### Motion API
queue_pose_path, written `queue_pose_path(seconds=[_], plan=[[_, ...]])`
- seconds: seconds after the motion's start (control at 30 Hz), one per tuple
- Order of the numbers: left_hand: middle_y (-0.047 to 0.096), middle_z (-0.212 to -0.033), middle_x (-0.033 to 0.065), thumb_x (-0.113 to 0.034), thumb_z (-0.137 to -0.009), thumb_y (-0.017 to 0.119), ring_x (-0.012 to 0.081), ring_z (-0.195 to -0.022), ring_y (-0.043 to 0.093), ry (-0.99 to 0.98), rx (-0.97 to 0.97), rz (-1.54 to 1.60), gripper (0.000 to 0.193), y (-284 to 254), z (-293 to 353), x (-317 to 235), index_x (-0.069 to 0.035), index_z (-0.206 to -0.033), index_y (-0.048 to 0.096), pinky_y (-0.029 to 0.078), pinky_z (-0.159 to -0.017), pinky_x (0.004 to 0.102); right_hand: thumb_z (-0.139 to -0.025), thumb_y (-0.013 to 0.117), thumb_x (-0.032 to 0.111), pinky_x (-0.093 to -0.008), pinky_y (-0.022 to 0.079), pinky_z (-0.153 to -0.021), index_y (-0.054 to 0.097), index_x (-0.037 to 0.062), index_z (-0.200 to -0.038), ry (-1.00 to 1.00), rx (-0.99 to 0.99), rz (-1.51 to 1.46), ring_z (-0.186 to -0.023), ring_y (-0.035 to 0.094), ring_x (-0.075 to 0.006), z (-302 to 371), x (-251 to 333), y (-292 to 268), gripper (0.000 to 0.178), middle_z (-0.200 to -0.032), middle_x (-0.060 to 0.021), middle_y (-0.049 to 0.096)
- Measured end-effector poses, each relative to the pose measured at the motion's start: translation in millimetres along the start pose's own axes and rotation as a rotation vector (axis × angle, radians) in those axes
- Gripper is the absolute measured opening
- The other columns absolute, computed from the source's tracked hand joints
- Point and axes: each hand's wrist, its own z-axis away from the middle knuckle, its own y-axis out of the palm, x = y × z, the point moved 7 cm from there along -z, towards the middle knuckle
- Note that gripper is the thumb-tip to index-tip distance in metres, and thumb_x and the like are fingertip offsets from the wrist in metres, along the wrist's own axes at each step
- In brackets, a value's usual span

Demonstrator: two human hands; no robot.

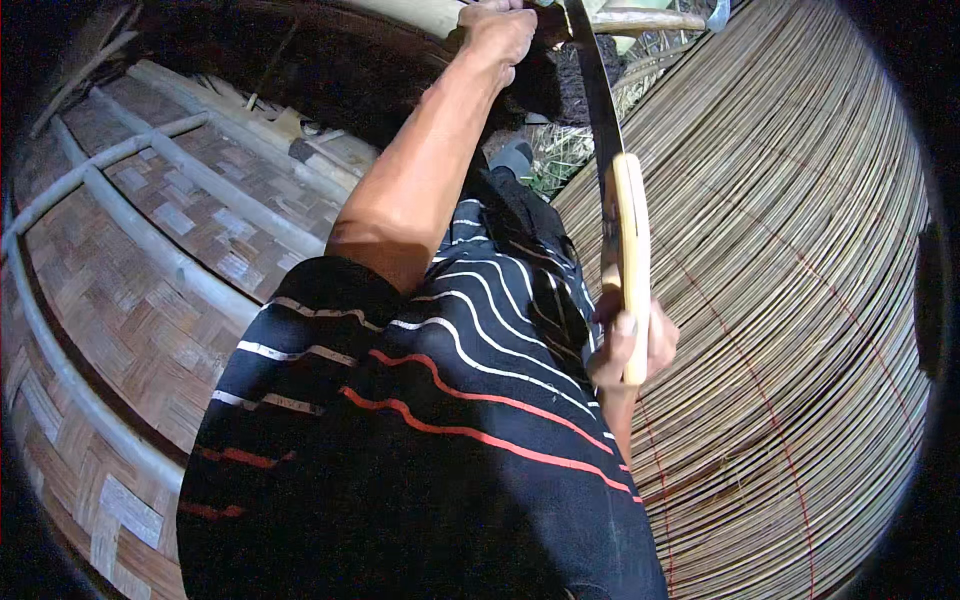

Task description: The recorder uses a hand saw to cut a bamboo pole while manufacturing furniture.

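Observation:
My right hand (635,345) is wrapped round the pale wooden handle (632,250) of what looks like a handsaw. Its long dark blade (597,90) runs away from me to the top edge, and its teeth cannot be made out. Farther off, my left arm is stretched forward, and my left hand (495,38) is closed at the end of a pale pole (410,14), close to the far part of the blade. Where the blade meets the pole is cut off or hidden.
A broad mat of thin sticks (790,300) tied with red thread lies on the right. Left of me is a woven bamboo panel (130,270) with pale poles across it. A wooden-handled tool (650,20) lies beyond the blade. My shoe (512,158) is on the ground between.

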Motion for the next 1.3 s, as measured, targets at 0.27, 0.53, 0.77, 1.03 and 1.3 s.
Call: queue_pose_path(seconds=[0.27, 0.53, 0.77, 1.03, 1.3], plan=[[0.054, -0.063, -0.0060, -0.010, -0.084, 0.070, 0.0066, -0.052, 0.045, -0.029, 0.147, 0.168, 0.014, 11, 8, -19, -0.011, -0.072, 0.064, 0.031, -0.046, 0.0294, -0.084, 0.063, 0.015, -0.0333, 0.041, -0.048, 0.065, -0.0110, -0.084, 0.049, -0.035, -0.113, -0.048, 0.052, -0.0223, -12, -17, 17, 0.026, -0.064, -0.0129, 0.056], [0.057, -0.066, -0.0037, 0.000, -0.087, 0.065, 0.0089, -0.054, 0.051, -0.009, 0.183, 0.255, 0.013, 0, -22, 12, -0.009, -0.078, 0.067, 0.037, -0.049, 0.0274, -0.092, 0.055, 0.033, -0.0296, 0.045, -0.052, 0.072, -0.0051, -0.085, 0.058, 0.005, 0.032, -0.054, 0.060, -0.0181, 16, 2, -18, 0.042, -0.064, -0.0087, 0.065], [0.061, -0.068, 0.0019, -0.001, -0.083, 0.060, 0.0130, -0.058, 0.056, -0.133, 0.065, -0.125, 0.012, -4, -8, -11, -0.007, -0.080, 0.068, 0.043, -0.051, 0.0322, -0.093, 0.055, 0.036, -0.0302, 0.042, -0.053, 0.071, -0.0048, -0.085, 0.179, -0.006, -0.050, -0.053, 0.057, -0.0173, 15, -3, -23, 0.044, -0.064, -0.0086, 0.063], [0.051, -0.061, -0.0050, -0.003, -0.080, 0.065, 0.0107, -0.056, 0.045, -0.023, -0.061, -0.117, 0.016, -14, -20, -6, -0.011, -0.067, 0.064, 0.033, -0.051, 0.0314, -0.083, 0.063, 0.027, -0.0324, 0.042, -0.050, 0.065, -0.0079, -0.076, 0.150, -0.051, -0.222, -0.052, 0.056, -0.0207, 35, -15, -39, 0.035, -0.067, -0.0128, 0.062], [0.045, -0.057, -0.0094, 0.000, -0.082, 0.066, 0.0043, -0.044, 0.037, -0.003, 0.080, 0.162, 0.019, -16, -41, 26, -0.012, -0.068, 0.062, 0.021, -0.041, 0.0271, -0.081, 0.065, 0.014, -0.0358, 0.037, -0.048, 0.064, -0.0014, -0.078, -0.044, -0.013, -0.083, -0.046, 0.046, -0.0242, -4, -21, -9, 0.016, -0.060, -0.0089, 0.051]])
